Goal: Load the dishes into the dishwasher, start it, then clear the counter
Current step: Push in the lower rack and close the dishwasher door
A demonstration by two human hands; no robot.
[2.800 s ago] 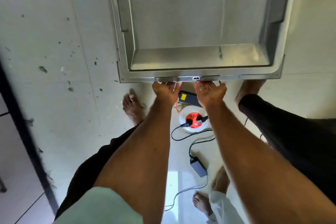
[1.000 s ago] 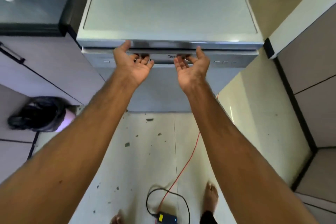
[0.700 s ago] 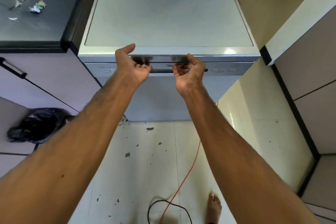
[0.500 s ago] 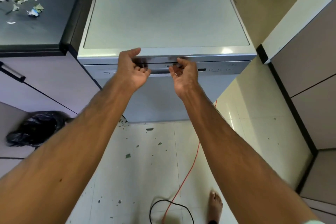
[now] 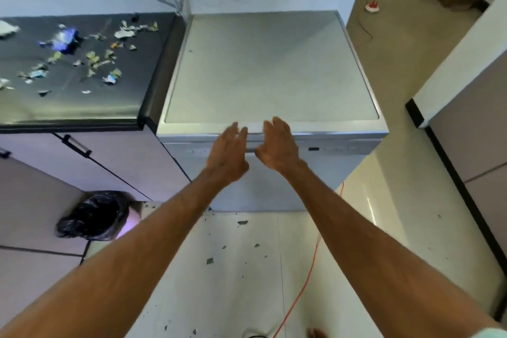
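Faced the silver-grey, box-shaped metal dishwasher (image 5: 269,71) dead ahead, door shut, with its narrow control strip (image 5: 332,149) running left to right across the door's top, just behind both hands. Held the left hand (image 5: 227,156) and right hand (image 5: 278,145) side by side near the strip's middle, close but apart, fingers straight and loose, gripping nothing; could not tell whether fingertips touched the door. Judged the right hand nearer the dark display toward the strip's right end. Noted the glossy black counter (image 5: 82,107), strewn with torn paper scraps (image 5: 93,57), off to the left, not yet cleared.

Scraps (image 5: 93,59) — perhaps paper — lie on the counter (image 5: 82,107), which sits just left of the dishwasher (image 5: 269,71).
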